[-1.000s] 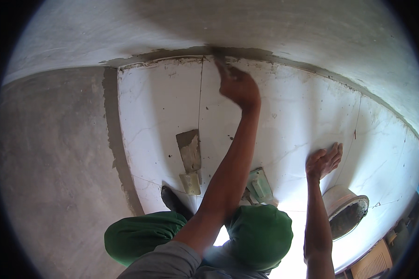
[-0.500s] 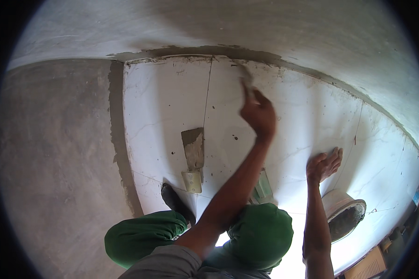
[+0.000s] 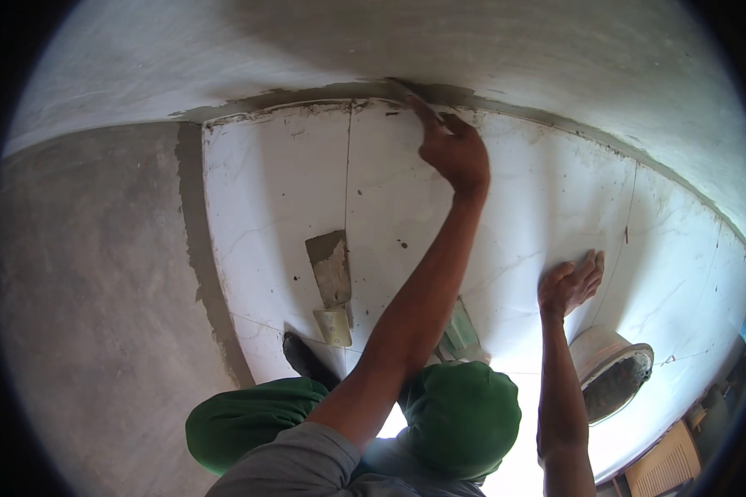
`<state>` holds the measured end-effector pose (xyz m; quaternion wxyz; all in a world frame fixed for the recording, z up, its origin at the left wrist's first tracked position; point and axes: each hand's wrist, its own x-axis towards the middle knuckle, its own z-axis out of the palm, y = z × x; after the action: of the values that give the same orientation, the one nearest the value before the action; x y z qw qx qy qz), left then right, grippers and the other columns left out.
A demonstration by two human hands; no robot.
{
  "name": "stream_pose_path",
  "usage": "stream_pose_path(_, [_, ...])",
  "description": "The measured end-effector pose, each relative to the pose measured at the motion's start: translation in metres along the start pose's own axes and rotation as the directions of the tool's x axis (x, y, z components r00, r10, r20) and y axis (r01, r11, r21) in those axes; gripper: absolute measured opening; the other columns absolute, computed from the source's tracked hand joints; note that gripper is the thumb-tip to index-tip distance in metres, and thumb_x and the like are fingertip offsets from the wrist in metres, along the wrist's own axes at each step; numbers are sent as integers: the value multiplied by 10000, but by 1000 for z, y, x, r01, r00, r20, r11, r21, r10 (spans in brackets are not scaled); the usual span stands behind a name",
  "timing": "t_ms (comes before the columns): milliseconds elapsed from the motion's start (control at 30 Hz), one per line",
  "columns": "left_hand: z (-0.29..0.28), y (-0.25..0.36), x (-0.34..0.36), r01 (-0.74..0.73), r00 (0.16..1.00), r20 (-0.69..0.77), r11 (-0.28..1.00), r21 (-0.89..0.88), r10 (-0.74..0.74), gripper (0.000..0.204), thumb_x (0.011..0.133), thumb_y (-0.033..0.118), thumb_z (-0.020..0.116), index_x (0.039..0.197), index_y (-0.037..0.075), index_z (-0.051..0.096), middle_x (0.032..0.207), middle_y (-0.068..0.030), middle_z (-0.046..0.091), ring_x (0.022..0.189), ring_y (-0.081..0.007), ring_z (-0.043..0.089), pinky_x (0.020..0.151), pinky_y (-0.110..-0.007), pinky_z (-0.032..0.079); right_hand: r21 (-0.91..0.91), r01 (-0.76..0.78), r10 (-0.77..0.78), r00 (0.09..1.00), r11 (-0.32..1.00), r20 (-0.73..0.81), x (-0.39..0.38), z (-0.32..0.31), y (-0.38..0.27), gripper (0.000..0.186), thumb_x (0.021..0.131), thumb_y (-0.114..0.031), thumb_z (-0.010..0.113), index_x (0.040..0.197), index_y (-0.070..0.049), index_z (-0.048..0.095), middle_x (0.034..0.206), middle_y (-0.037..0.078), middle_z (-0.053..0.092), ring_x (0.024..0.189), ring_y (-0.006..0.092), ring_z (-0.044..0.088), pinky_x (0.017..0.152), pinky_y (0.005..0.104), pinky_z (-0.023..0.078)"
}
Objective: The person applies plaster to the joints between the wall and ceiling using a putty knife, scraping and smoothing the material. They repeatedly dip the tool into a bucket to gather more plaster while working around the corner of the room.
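My left hand (image 3: pixel 457 157) is closed around a small trowel (image 3: pixel 408 89), index finger stretched along it. Most of its handle is hidden in the hand. The thin blade touches the dark, damp mortar strip (image 3: pixel 331 94) where the wall meets the white tiles (image 3: pixel 290 182). My right hand (image 3: pixel 570 283) rests on the tiles further right, holding nothing, its fingers partly spread and a little bent.
A mortar-smeared flat blade (image 3: pixel 331 273) with a cream plate (image 3: pixel 333 327) lies left of my forearm. A green flat tool (image 3: pixel 462 333) is beside my knee (image 3: pixel 464 414). A bucket (image 3: pixel 598 354) lies tipped near my right forearm. Grey wall (image 3: pixel 91 273) stands left.
My left hand has moved up and slightly left with the trowel, from over the tiles to the mortar strip at the wall. My right hand stays on the tiles. The view has shifted slightly.
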<state>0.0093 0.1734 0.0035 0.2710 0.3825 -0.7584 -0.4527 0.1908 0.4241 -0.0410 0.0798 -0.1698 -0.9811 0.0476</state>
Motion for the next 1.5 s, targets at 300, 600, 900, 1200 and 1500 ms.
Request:
stream_pose_path(300, [40,14,-93,-53,994,90,993,-102,63,640,960,-82,570,1578,-106,402,1038,-326,734,915,-442,755,783,-436,592,29,68,-66,997,997,-45,-1,4,-4,580,976,-243,467,1485,33,510,1579,256,445,1464,441,420,1208,602,315])
stream_pose_path(600, [-113,-28,-51,107,966,221,984,140,-136,306,1089,198,606,1273,-33,687,559,-106,547,475,-210,519,510,-412,426,-31,56,-59,995,998,-86,-3,11,8,562,994,-257,476,1489,3,525,1537,240,512,1416,435,495,1142,618,402])
stream_pose_path(900, [-187,-135,238,-109,878,-394,915,389,272,403,972,74,546,1335,-90,603,1003,-247,765,948,-515,697,871,-547,530,-65,39,-44,997,997,-66,-7,18,11,574,1020,-304,421,1513,-23,509,1587,201,482,1434,423,484,1110,637,420])
stream_pose_path(1200, [-101,-129,185,-249,901,-259,902,354,350,625,956,77,560,1517,-164,429,731,-273,648,675,-467,670,609,-533,489,-101,-12,13,1000,995,13,-7,22,8,626,1036,-374,381,1557,-41,476,1638,141,444,1504,358,420,1170,596,393])
stream_pose_path(1500, [-191,-106,135,8,974,-224,987,163,30,175,1015,101,598,1042,-36,705,781,-210,709,673,-371,666,648,-474,507,-142,-37,34,999,989,-21,-3,23,25,628,1020,-353,361,1548,-41,498,1622,145,458,1471,358,453,1154,578,409])
